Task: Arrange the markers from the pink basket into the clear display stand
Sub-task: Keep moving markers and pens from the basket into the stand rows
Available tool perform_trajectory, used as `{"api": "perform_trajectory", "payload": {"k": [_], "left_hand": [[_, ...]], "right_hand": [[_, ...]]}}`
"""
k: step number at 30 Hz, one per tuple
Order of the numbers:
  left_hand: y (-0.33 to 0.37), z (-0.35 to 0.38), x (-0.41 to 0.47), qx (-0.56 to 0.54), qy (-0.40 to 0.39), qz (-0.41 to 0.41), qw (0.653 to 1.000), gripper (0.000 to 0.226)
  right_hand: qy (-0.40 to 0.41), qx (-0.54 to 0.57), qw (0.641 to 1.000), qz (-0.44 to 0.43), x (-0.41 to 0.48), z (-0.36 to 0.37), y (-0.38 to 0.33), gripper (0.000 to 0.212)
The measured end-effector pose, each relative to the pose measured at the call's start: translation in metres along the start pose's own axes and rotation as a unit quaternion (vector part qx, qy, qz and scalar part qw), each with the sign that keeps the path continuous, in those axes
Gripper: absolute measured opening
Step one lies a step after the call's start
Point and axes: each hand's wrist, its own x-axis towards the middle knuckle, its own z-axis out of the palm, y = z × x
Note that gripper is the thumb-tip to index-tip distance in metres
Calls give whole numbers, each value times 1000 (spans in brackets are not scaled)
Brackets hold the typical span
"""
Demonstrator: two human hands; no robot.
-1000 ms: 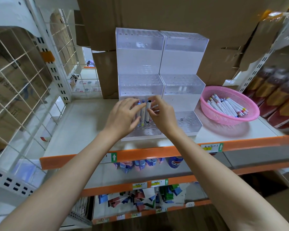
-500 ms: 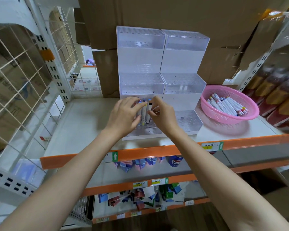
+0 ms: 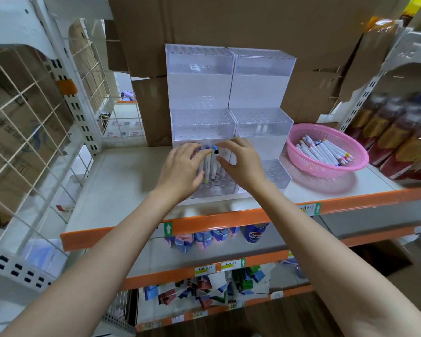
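Markers (image 3: 210, 164) are standing upright in the front-left tier of the clear display stand (image 3: 199, 79), and a person is working on them with both hands. The left hand (image 3: 180, 171) is curling round the bunch from the left, fingertips up on the coloured caps. The right hand (image 3: 241, 164) is pinching one near its black cap from the other side. Plenty more are lying loose in the pink basket (image 3: 311, 170), which is sitting just right of the stand on the same shelf (image 3: 122, 181).

My guess is they're seating these into the holes of the bottom tier. Doing it well is mostly about keeping each one vertical, one per hole, and pushing straight down from the cap. The other hand should be steadying the neighbours so nothing's tipping. Filling the back rows first would be making later reaches easier imo.

As for writing, the yellow price tags (image 3: 204, 269) on the orange shelf edges are looking handwritten and I'm not managing to read them. Green arrow stickers (image 3: 168, 228) are sitting beside some of them. A blue can (image 3: 253, 233) on the shelf below is looking like Pepsi, going by the logo. The bottles (image 3: 396, 142) on the right are coming out too blurred for labels
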Motion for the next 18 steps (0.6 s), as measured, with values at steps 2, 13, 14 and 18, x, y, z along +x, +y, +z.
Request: {"api": "perform_trajectory", "payload": {"k": [2,13,14,18], "left_hand": [[3,-1,1,3,0,-5,1000,52],[67,21,24,29,-46,56,997,57],[73,25,26,38,-49,55,997,57],[102,45,45,90,-46,64,993,58]], "right_hand": [[14,-21,1000,-13,-2,-2,2,31],[-88,-122,988,36,-33,-38,42,61],[-95,-128,986,43,-37,-44,48,62],[-87,-152,982,64,-50,-70,79,61]]}}
